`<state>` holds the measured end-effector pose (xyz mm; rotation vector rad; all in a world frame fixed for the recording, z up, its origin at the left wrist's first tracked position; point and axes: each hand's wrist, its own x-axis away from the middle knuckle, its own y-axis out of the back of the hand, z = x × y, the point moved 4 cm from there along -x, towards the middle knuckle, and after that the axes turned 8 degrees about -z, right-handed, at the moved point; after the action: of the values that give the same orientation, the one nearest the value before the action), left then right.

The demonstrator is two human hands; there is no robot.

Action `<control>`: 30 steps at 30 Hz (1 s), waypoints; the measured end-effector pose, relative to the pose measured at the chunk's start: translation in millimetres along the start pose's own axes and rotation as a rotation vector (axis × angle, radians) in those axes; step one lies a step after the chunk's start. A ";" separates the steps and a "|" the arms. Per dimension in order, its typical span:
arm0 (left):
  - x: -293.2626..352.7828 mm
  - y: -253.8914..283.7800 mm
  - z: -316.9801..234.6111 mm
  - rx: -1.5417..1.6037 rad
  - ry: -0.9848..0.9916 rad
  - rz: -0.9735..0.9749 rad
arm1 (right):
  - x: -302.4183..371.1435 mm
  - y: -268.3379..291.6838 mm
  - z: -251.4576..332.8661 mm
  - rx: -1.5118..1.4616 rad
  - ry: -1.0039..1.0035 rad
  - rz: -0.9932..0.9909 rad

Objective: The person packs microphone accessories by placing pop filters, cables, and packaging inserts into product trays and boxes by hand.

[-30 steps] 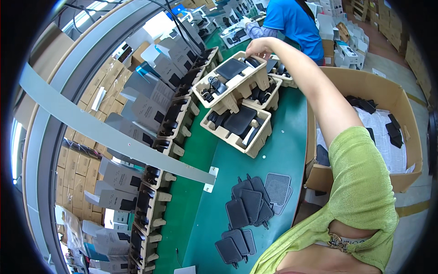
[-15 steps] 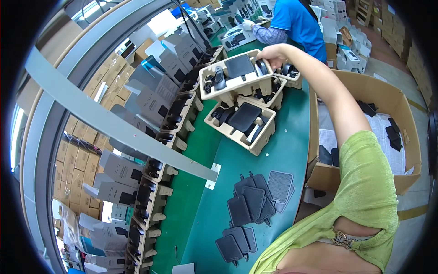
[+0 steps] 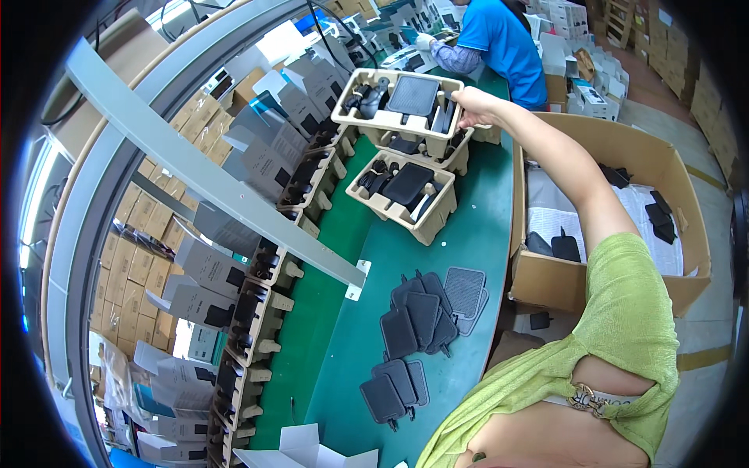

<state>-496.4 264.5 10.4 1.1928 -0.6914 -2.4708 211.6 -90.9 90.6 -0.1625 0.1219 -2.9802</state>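
While the person's right arm stretches far out over a long green worktable (image 3: 468, 257), the right hand (image 3: 474, 105) grips the near right edge of a beige moulded pulp tray (image 3: 367, 117), fingers curled over the rim and thumb underneath, holding it lifted above the table. The tray carries a flat dark square pad (image 3: 412, 95) in its middle and small black parts in the side pockets. Just below it, a second tray of the same kind (image 3: 402, 191) rests on the table with its own dark pad, and more trays sit partly hidden under the lifted one. Nearer the person, a loose cluster of dark square pads (image 3: 425, 316) lies flat on the green surface. To the right stands a large open cardboard box (image 3: 679, 175) with white paper and a few black pads inside. Along the left edge runs a row of trays and grey cartons (image 3: 211, 269). At the far end a co-worker in a blue shirt (image 3: 503, 39) works at the same table. The left hand is out of view.
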 end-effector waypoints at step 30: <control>-29.6 33.2 8.0 1.208 0.960 -0.181 | 308.4 -310.5 -101.8 0.350 -0.236 1.230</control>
<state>-482.6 252.9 51.8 2.5710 -1.7941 -1.0480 -149.3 173.6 48.8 -0.2659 -0.2441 -1.7040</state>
